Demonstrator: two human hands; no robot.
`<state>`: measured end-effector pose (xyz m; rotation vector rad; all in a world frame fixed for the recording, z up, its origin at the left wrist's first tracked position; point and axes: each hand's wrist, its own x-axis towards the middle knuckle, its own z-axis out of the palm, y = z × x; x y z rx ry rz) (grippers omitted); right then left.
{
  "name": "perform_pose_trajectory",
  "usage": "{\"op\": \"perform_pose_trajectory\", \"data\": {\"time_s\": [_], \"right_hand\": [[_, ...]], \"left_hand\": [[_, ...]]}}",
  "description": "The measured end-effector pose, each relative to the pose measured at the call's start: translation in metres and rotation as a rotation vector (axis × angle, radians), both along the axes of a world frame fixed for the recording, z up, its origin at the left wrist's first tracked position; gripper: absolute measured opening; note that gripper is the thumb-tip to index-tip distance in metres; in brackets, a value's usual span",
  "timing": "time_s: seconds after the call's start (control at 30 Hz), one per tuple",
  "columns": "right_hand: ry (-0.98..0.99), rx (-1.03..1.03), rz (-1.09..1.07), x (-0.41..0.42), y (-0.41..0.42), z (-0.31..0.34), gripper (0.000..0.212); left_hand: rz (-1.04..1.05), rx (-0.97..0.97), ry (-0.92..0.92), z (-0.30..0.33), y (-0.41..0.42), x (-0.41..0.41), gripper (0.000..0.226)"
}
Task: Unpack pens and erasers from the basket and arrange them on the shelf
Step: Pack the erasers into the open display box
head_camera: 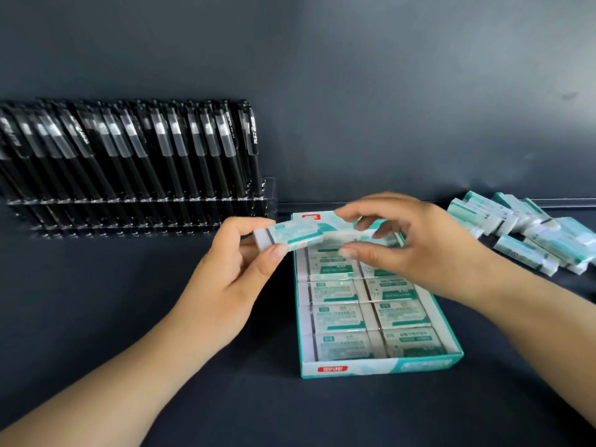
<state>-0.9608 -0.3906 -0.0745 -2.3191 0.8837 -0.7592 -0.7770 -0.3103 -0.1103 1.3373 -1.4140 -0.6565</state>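
Observation:
A teal and white cardboard box (pixel 429 364) lies open on the dark shelf, filled with two columns of wrapped erasers (pixel 337 319). My left hand (pixel 225 285) pinches one white eraser with a teal sleeve (pixel 290 235) above the box's far left corner. Just to the right, my right hand (pixel 419 250) hovers over the far end of the box, thumb and fingers curled around a second eraser (pixel 364 233) that is mostly hidden. A loose heap of erasers (pixel 529 233) lies at the right. Black pens (pixel 129 150) stand in a clear rack (pixel 269 195) at the left.
The dark back wall (pixel 354 91) rises right behind the rack and the box. A thin clear strip (pixel 564 203) runs along the wall behind the eraser heap. Bare dark shelf surface (pixel 96 301) lies in front of the pen rack and near me.

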Motion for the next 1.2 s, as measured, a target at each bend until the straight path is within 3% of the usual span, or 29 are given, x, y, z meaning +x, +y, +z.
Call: {"op": "perform_pose_trajectory", "data": {"time_s": [0.17,0.33,0.43,0.5,0.63,0.77,0.93,1.07,1.2], "right_hand": [[0.019,-0.214,0.089,0.006,0.006,0.002,0.047],[0.163,-0.503,0.05,0.006,0.012,0.001,0.038],[0.257,-0.578,0.062,0.004,0.013,0.006,0.037],[0.375,-0.531,0.069,0.0,0.01,0.016,0.032],[0.571,-0.212,-0.084,-0.024,-0.007,0.036,0.03],[0.729,-0.13,-0.09,-0.028,-0.006,0.031,0.029],[0.872,-0.175,-0.114,-0.022,-0.005,0.019,0.026],[0.918,-0.383,-0.136,-0.02,0.001,0.016,0.02],[0.922,-0.571,-0.19,-0.017,0.006,0.01,0.018]], "left_hand": [[-0.143,-0.035,-0.001,0.0,0.003,-0.003,0.032],[-0.181,-0.038,-0.022,-0.002,0.005,-0.005,0.033],[-0.21,-0.031,-0.071,-0.005,0.005,-0.006,0.038],[-0.22,0.009,-0.122,-0.009,0.003,-0.005,0.046],[-0.226,0.15,-0.248,-0.015,-0.002,0.0,0.071],[-0.224,0.226,-0.425,-0.016,-0.001,0.001,0.066],[-0.224,0.215,-0.453,-0.014,-0.001,0.003,0.073],[-0.251,0.231,-0.505,-0.012,-0.001,0.003,0.048],[-0.242,0.228,-0.581,-0.013,0.0,0.004,0.043]]}}
